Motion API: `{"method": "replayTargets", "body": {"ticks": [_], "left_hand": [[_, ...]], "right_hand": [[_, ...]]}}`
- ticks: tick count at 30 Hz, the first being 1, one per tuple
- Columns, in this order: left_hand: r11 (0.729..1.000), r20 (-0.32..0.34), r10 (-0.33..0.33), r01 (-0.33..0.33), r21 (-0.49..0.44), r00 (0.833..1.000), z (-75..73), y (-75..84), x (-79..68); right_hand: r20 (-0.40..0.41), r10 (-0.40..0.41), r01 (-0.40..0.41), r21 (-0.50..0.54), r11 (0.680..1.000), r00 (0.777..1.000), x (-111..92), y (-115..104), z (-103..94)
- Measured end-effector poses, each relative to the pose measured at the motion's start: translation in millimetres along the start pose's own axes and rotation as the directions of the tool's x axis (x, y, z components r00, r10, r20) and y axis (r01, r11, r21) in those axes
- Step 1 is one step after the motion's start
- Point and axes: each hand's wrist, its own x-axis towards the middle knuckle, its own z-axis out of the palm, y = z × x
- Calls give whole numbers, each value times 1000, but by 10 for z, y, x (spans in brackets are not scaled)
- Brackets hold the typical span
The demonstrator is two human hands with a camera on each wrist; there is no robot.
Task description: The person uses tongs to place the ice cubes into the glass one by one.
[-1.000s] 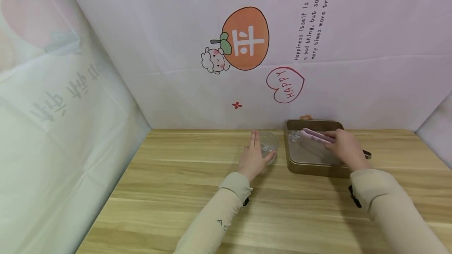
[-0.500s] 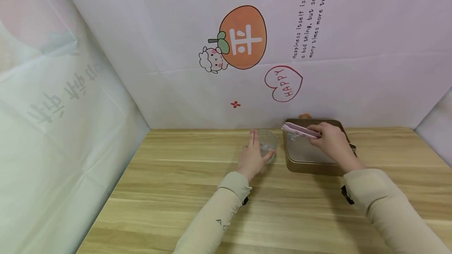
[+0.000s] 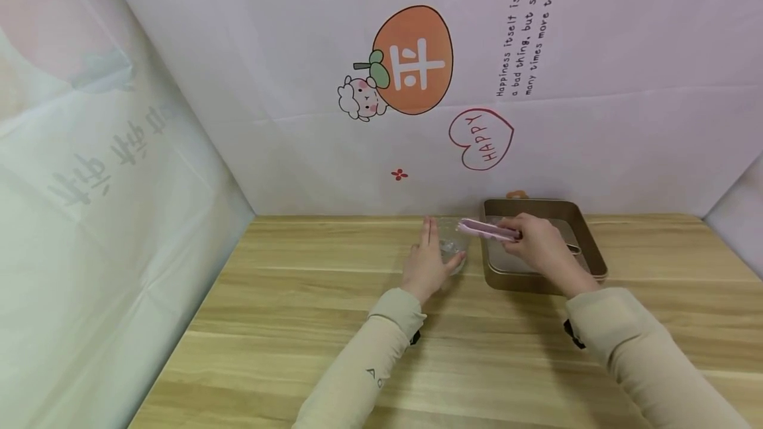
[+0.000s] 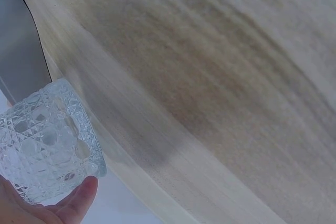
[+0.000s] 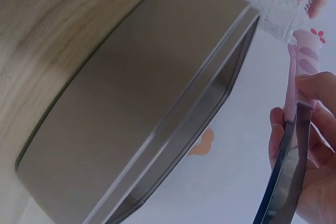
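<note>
My left hand [image 3: 424,267] holds a clear cut-glass tumbler [image 3: 450,243], its thumb on the near right side and fingers along the left. Small clear pieces lie inside the glass. My right hand [image 3: 539,243] grips metal tongs with pink, paw-patterned tips [image 3: 485,229], reaching left over the tin's rim to beside the glass mouth. In the right wrist view the tongs [image 5: 300,77] have their two arms close together. Whether anything sits between the tips cannot be made out. Under the right hand stands a bronze-coloured rectangular tin [image 3: 512,282], its inside partly hidden.
The wooden table [image 3: 298,323] meets a white printed cloth [image 3: 334,164] right behind the glass and tin. Another cloth wall [image 3: 149,270] runs along the left side. A narrow gap separates the glass from the tin.
My right hand has moved left, carrying the tongs from above the clear pieces inside the tin to the glass. The left hand has stayed on the glass.
</note>
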Motion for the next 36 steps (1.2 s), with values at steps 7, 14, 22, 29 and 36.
{"method": "replayTargets", "body": {"ticks": [7, 14, 22, 29, 36], "left_hand": [[1000, 7, -5, 5, -6, 1000, -1, -2, -5], [1000, 1, 2, -2, -2, 1000, 4, -7, -6], [1000, 7, -2, 2, 4, 1000, 27, -12, 14], [1000, 7, 1, -1, 22, 1000, 29, -19, 26], [1000, 15, 3, -3, 19, 1000, 31, -20, 32]], "right_hand": [[16, -13, 13, -7, 1000, 1000, -3, -38, 68], [23, -23, 24, -23, 999, 999, -1, -66, 74], [36, -27, 29, -38, 999, 999, 10, -73, 84], [48, -23, 25, -38, 999, 999, 17, -70, 79], [54, -9, 11, -36, 999, 999, 31, -64, 70]]}}
